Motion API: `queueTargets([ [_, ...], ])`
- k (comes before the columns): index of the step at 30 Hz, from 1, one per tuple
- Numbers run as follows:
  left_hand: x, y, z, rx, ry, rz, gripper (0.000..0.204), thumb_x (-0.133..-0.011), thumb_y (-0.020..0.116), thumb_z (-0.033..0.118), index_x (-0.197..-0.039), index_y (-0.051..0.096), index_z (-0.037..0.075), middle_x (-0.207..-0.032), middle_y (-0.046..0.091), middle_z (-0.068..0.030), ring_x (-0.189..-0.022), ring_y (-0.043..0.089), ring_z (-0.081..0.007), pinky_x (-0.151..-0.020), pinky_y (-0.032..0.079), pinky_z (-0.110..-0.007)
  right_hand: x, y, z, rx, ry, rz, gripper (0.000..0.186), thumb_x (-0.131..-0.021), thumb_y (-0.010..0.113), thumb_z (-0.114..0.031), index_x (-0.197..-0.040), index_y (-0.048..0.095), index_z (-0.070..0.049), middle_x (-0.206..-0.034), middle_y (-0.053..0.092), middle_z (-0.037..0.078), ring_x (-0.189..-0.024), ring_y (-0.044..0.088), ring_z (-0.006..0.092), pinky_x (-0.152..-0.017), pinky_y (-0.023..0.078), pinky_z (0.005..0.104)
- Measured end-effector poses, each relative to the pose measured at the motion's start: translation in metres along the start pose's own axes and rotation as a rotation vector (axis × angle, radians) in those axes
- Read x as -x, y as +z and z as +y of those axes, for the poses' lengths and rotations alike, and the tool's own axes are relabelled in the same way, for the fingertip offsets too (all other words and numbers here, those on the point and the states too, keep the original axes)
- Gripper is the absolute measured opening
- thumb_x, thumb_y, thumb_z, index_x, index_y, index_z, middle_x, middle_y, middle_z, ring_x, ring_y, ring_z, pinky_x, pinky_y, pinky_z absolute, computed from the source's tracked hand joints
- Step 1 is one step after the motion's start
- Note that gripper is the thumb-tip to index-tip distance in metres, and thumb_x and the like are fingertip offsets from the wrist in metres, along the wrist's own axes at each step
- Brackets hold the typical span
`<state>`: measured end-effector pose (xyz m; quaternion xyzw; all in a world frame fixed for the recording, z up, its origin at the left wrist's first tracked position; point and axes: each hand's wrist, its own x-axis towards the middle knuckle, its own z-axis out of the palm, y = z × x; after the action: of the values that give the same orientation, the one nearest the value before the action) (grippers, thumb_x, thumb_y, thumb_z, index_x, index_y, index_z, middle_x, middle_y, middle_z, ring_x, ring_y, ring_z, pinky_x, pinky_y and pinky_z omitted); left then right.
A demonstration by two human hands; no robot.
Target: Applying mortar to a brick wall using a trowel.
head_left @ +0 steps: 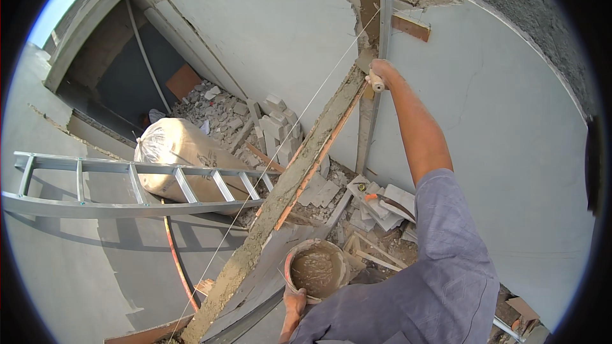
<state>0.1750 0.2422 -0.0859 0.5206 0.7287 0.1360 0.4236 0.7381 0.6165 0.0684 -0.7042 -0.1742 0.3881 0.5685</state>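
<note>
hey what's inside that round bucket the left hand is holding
The bucket, gripped at its rim by the left hand, holds wet brownish-grey mortar with a rough surface. How deep it goes, and the bucket's bottom, are hidden under the mortar.

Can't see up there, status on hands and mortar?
Right hand gripping trowel handle at wall. Left hand holding mortar bucket. String line crosses nearby.

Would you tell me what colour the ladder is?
Silvery grey metal ladder, clearest in the head view.
</note>
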Motion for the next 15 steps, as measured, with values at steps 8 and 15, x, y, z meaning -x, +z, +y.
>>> queueTargets([
  [8, -0.005, 0.006, -0.006, 0.131, 0.021, 0.002, 0.049, -0.071, 0.057, 0.005, -0.12, 0.056, -0.003, -0.11, 0.065, -0.0209, -0.104, 0.063, -0.034, -0.09, 0.047, -0.037, 0.084, -0.016, 0.033, 0.256, 0.03, -0.182, 0.027, -0.091, 0.05, -0.017, -0.098, 0.051, 0.008, -0.069, 0.059, 0.015, -0.049, 0.058, 0.0215, -0.037, 0.047, 0.0321],
  [15, -0.015, 0.014, 0.002, 0.024, 0.017, -0.02, 0.049, -0.072, 0.058, 0.011, -0.119, 0.056, -0.001, -0.11, 0.064, -0.0235, -0.104, 0.061, -0.0372, -0.089, 0.047, -0.04, 0.158, -0.051, 0.049, 0.282, -0.011, -0.327, 0.03, -0.088, 0.055, -0.021, -0.093, 0.056, 0.008, -0.068, 0.062, 0.015, -0.047, 0.06, 0.0242, -0.043, 0.05, 0.0373],
])
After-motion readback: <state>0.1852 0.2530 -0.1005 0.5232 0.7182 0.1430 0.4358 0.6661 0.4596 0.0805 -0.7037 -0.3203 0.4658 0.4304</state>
